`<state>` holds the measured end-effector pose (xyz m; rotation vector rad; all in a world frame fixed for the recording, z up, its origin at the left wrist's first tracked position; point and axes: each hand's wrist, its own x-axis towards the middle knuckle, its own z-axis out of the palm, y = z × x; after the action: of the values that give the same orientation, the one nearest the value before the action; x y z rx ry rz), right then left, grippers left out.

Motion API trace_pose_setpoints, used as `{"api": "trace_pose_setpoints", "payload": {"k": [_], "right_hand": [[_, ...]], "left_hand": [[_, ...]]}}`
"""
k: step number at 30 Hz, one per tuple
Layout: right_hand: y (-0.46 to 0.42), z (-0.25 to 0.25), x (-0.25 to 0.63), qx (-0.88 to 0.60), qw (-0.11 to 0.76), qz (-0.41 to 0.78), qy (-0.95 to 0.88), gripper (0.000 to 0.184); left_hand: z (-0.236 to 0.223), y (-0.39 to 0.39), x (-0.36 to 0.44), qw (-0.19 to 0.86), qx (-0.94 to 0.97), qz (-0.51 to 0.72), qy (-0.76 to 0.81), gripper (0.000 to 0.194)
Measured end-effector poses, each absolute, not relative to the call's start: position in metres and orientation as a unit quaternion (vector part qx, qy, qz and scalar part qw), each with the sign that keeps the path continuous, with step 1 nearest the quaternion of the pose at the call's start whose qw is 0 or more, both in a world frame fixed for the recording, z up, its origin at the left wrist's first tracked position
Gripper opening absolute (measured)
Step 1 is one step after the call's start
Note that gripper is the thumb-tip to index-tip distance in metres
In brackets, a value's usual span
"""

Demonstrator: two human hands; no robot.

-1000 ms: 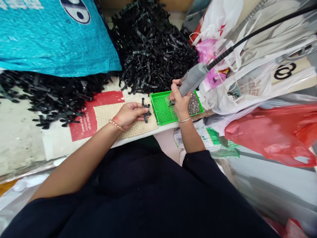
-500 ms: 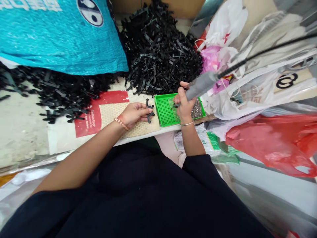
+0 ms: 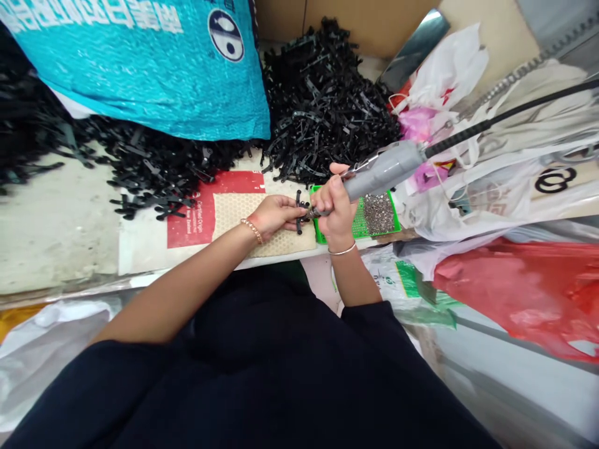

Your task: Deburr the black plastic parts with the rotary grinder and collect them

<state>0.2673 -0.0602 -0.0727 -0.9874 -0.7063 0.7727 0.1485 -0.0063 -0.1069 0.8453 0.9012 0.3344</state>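
Between its thumb and fingers, my left hand [image 3: 276,218] pinches a small black plastic part [image 3: 299,215] above a honeycomb-patterned mat [image 3: 243,215]. My right hand [image 3: 336,209] is wrapped round a grey electric screwdriver [image 3: 381,171], its cord running off to the upper right. The driver's tip points left and meets the black part at my left fingertips; the exact contact is too small to make out. Under and behind my right hand lies a green perforated tray [image 3: 359,224], with many small metal screws [image 3: 380,214] heaped at its right end.
Behind the mat rises a large pile of black parts [image 3: 327,106]. More black parts [image 3: 154,162] lie to the left, partly under a blue printed sack [image 3: 163,75]. White plastic bags [image 3: 491,193] and a red bag [image 3: 524,293] crowd the right side.
My right hand has brought the screwdriver from over the tray leftward to the black part in my left hand. The whole view has shifted somewhat, so the scene sits further right.
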Motion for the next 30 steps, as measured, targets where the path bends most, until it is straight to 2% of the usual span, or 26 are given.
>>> {"api": "trace_pose_setpoints", "payload": {"k": [13,30], "right_hand": [[-0.0633,-0.076,0.2736,-0.501,0.736,0.333,-0.313,0.042],[-0.0643,-0.0827,0.2726,-0.532,0.72,0.329,-0.301,0.057]], "left_hand": [[-0.1081,-0.0064,0.1469,0.798,0.403,0.154,0.421,0.033],[-0.106,-0.0071,0.1473,0.796,0.412,0.158,0.414,0.036]]}}
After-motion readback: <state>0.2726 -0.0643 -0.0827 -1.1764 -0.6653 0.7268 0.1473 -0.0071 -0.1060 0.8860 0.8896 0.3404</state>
